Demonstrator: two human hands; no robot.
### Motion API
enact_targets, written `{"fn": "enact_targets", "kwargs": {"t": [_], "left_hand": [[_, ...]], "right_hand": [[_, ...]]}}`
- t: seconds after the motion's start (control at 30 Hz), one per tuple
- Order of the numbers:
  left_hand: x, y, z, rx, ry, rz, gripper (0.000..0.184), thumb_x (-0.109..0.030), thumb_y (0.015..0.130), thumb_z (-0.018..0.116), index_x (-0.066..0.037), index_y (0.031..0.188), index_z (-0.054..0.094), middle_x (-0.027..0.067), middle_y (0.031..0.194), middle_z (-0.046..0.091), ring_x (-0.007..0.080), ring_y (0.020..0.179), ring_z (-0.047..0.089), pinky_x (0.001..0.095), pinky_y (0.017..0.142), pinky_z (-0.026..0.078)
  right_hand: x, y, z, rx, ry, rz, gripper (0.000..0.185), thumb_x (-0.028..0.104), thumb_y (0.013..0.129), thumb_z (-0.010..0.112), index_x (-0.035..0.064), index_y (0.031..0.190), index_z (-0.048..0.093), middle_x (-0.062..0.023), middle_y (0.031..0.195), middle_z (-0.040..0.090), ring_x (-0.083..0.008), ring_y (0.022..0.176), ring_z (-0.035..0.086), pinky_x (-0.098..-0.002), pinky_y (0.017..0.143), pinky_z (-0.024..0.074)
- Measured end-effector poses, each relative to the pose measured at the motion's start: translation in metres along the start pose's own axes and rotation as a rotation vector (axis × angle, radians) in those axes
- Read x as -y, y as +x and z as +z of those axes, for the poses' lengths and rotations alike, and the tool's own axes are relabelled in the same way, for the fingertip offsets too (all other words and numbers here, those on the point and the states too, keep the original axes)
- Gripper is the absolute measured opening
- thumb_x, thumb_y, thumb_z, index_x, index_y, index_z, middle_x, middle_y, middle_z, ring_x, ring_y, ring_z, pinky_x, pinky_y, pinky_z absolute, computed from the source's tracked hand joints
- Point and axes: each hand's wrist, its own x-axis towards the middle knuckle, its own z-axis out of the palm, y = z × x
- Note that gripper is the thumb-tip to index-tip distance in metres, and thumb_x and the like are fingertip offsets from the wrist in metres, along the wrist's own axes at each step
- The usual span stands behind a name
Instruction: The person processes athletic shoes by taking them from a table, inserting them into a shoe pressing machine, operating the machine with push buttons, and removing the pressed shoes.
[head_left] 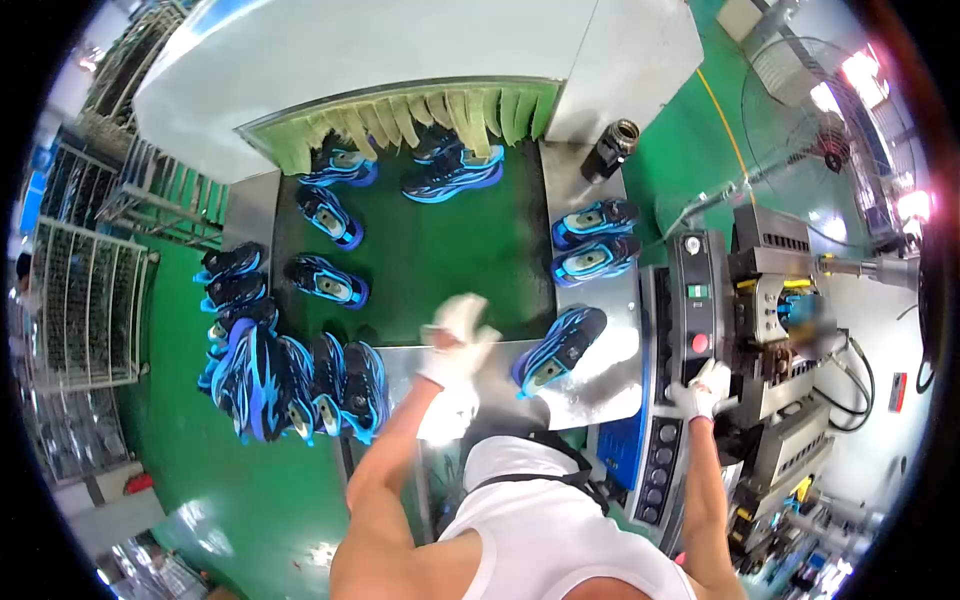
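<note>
My left hand, in a white glove, is over the near edge of the green conveyor belt. It is blurred, but its fingers look apart and nothing shows in them. My right hand, also gloved, is at the machine's control panel, just below a red button. Its finger shape is unclear. A black and blue sports shoe lies on the metal ledge between my hands. Two more shoes lie on the right ledge. On the belt are several shoes, some partly under the green curtain strips.
A cluster of shoes crowds the left corner. A dark flask stands on the right ledge. The pressing machine with hoses is at my right, a fan behind it. Wire racks stand at the left.
</note>
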Motion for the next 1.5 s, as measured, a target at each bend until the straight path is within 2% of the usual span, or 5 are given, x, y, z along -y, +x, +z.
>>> {"fn": "enact_targets", "kwargs": {"t": [0.23, 0.6, 0.9, 1.2, 1.5], "left_hand": [[0.17, 0.019, -0.168, -0.388, 0.512, -0.838, 0.071, -0.04, 0.088, 0.074, -0.009, 0.149, 0.052, 0.0217, 0.148, 0.054, 0.0418, 0.135, 0.052, 0.0534, 0.11, 0.044], [0.25, 0.027, -0.159, -0.229, 0.576, -0.066, 0.019, -0.025, 0.102, 0.06, -0.009, 0.099, 0.07, 0.0127, 0.106, 0.069, 0.0354, 0.101, 0.067, 0.047, 0.084, 0.053], [-0.103, 0.033, -0.041, 0.305, -0.125, 0.423, 0.014, -0.016, 0.084, 0.081, -0.008, 0.09, 0.07, 0.0117, 0.093, 0.069, 0.0306, 0.086, 0.069, 0.0426, 0.076, 0.055], [-0.395, -0.01, 0.049, 0.967, -0.671, 0.854, 0.049, 0.003, 0.084, 0.075, -0.003, 0.131, 0.061, 0.0093, 0.115, 0.062, 0.0169, 0.083, 0.065, 0.0335, 0.078, 0.056], [-0.58, -0.114, 0.216, 1.135, -0.769, 0.78, 0.05, -0.005, 0.1, 0.065, 0.0, 0.146, 0.047, 0.0174, 0.139, 0.058, 0.0264, 0.128, 0.061, 0.0389, 0.11, 0.049]], "right_hand": [[-0.001, -0.071, 0.032, -0.243, 0.162, -0.115, 0.086, 0.046, 0.085, 0.074, 0.0019, 0.153, 0.045, -0.0226, 0.157, 0.047, -0.0402, 0.134, 0.055, -0.0509, 0.11, 0.0409], [0.129, -0.14, 0.026, 0.094, 0.405, -0.319, 0.085, 0.039, 0.087, 0.075, -0.0034, 0.153, 0.043, -0.0272, 0.15, 0.054, -0.0376, 0.137, 0.056, -0.0413, 0.113, 0.0442], [0.227, -0.219, -0.004, -0.529, 0.481, -0.859, 0.059, 0.015, 0.08, 0.073, -0.0036, 0.132, 0.054, -0.025, 0.131, 0.06, -0.0415, 0.123, 0.059, -0.0459, 0.103, 0.0501], [0.003, -0.279, 0.028, -0.35, 1.511, 0.096, 0.057, 0.043, 0.081, 0.084, 0.0026, 0.119, 0.069, -0.0141, 0.105, 0.074, -0.0237, 0.094, 0.071, -0.0357, 0.083, 0.0565], [-0.159, -0.418, 0.067, -0.832, 2.637, 0.445, 0.023, 0.012, 0.088, 0.079, 0.0028, 0.109, 0.074, -0.0003, 0.084, 0.07, -0.0088, 0.068, 0.061, -0.0268, 0.061, 0.0497]]}}
